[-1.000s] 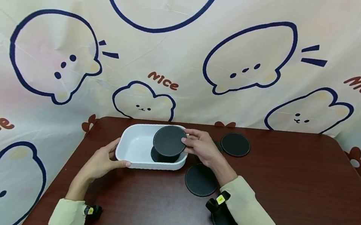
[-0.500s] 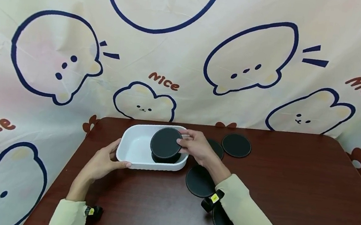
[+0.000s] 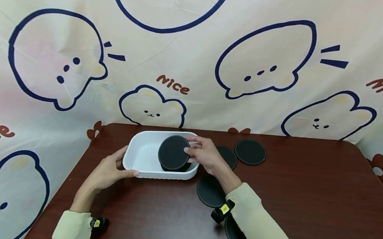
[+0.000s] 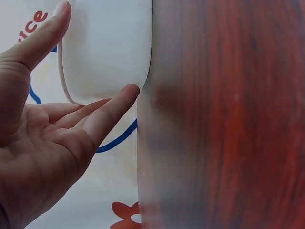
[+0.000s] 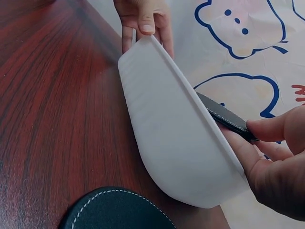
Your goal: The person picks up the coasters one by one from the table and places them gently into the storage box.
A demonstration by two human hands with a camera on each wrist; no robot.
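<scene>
The white tray [image 3: 143, 157] stands near the back of the table. At its left end my left hand [image 3: 109, 171] holds it, thumb on the front rim corner and fingers along the end wall. My right hand [image 3: 206, 154] reaches over the tray's right end and pinches a round black coaster [image 3: 173, 152] at its right edge. White stitching shows along the coaster's rim in the right wrist view [image 5: 224, 115]. The held coaster is inside the tray's outline, slightly tilted, over more black coaster below it, mostly hidden. Whether they touch cannot be told.
Several black coasters lie right of the tray: one at the back [image 3: 250, 152], one behind the right hand [image 3: 227, 157], one in front [image 3: 210, 190] and one partly under the right sleeve [image 3: 237, 234]. A printed cloth [image 3: 250, 115] hangs behind the brown table [image 3: 312, 192].
My right hand has moved slightly left and down with the coaster, which now covers nearly all of the black coaster beneath. The left hand and the tray stay in place.
</scene>
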